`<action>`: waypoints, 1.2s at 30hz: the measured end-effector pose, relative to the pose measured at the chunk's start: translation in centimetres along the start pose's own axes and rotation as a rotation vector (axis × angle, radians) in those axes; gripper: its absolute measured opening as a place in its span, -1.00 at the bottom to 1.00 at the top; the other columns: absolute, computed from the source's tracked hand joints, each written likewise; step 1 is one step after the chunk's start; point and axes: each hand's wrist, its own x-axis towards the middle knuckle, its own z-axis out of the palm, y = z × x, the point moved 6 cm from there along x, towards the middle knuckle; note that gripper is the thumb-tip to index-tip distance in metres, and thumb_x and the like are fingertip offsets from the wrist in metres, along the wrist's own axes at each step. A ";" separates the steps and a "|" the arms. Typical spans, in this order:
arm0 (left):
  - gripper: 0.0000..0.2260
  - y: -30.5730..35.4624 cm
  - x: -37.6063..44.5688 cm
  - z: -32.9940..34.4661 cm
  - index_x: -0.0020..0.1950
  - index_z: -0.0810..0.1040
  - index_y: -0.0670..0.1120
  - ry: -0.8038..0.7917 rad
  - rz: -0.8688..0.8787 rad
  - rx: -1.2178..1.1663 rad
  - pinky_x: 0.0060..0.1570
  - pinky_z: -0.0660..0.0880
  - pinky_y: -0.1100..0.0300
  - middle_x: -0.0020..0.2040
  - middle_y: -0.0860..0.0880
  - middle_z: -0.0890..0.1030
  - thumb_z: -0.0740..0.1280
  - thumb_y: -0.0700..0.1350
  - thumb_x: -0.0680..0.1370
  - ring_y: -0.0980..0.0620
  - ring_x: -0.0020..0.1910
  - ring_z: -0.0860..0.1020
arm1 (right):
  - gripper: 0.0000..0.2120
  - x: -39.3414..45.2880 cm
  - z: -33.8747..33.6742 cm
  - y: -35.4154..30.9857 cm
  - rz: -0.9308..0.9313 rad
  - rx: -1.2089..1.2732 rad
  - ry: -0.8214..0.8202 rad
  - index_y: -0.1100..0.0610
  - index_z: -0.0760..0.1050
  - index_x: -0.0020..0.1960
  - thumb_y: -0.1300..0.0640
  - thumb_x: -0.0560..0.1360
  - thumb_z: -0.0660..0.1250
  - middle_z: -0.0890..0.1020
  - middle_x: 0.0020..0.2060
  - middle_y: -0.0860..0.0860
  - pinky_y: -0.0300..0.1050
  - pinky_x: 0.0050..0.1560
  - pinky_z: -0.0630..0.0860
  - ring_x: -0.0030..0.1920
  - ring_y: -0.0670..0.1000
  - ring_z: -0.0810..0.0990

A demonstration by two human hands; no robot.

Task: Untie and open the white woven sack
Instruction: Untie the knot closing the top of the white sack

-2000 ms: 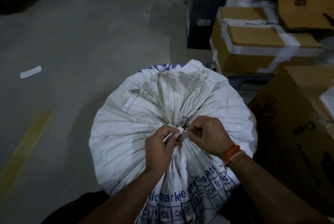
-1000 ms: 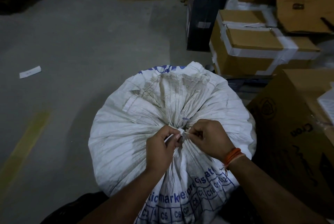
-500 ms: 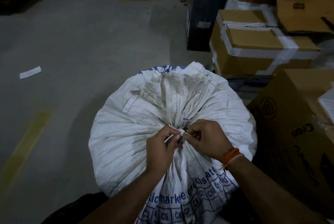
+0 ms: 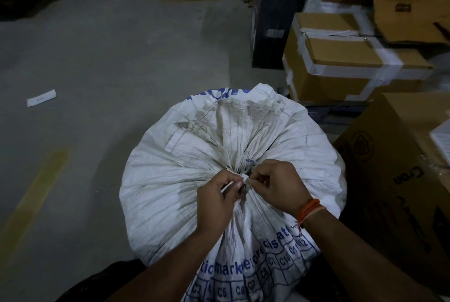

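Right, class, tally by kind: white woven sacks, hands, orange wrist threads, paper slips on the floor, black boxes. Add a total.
White woven sack: 1
Hands: 2, left hand and right hand
Orange wrist thread: 1
Paper slip: 1
Black box: 1
Total: 6

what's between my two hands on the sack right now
In the head view, the white tie strip at the sack's gathered neck, pinched by left hand and right hand.

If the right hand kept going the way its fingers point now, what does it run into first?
The right hand points leftward at the tied neck of the sack. It would likely meet the white tie and then the left hand just beyond; depth is hard to judge.
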 end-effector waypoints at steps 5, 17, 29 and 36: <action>-0.85 -0.1 0.1 0.0 -0.06 0.68 0.11 -0.005 0.001 0.007 -0.09 0.73 -0.12 -0.12 0.12 0.74 0.43 -0.15 0.60 0.08 -0.15 0.74 | -0.93 0.0 0.0 0.0 0.005 0.008 -0.001 0.09 0.67 -0.25 0.18 0.40 0.52 0.63 -0.33 -0.03 -0.19 -0.27 0.53 -0.34 -0.09 0.56; -0.80 0.1 0.1 0.0 -0.08 0.68 0.12 -0.001 -0.023 -0.003 -0.12 0.74 0.02 -0.12 0.14 0.75 0.44 -0.19 0.61 0.11 -0.23 0.74 | -0.93 -0.5 -1.2 0.3 0.013 -0.019 -0.028 0.09 0.69 -0.25 0.13 0.38 0.54 0.64 -0.35 -0.05 -0.17 -0.25 0.57 -0.34 -0.11 0.58; -0.80 -0.1 0.1 0.0 -0.07 0.68 0.12 -0.001 -0.029 0.002 -0.14 0.67 0.14 -0.12 0.12 0.75 0.44 -0.20 0.61 0.12 -0.20 0.73 | -0.93 0.1 -0.3 -0.3 -0.002 -0.012 -0.018 0.10 0.69 -0.24 0.16 0.41 0.53 0.64 -0.33 -0.01 -0.15 -0.25 0.53 -0.33 -0.06 0.57; -0.83 0.3 0.2 0.0 -0.08 0.68 0.10 0.013 -0.005 0.034 -0.18 0.68 0.19 -0.18 0.12 0.74 0.45 -0.18 0.60 0.13 -0.24 0.71 | -0.91 -0.7 -1.0 0.1 0.001 0.032 -0.021 0.05 0.68 -0.25 0.10 0.38 0.56 0.57 -0.38 -0.14 -0.32 -0.31 0.50 -0.38 -0.15 0.54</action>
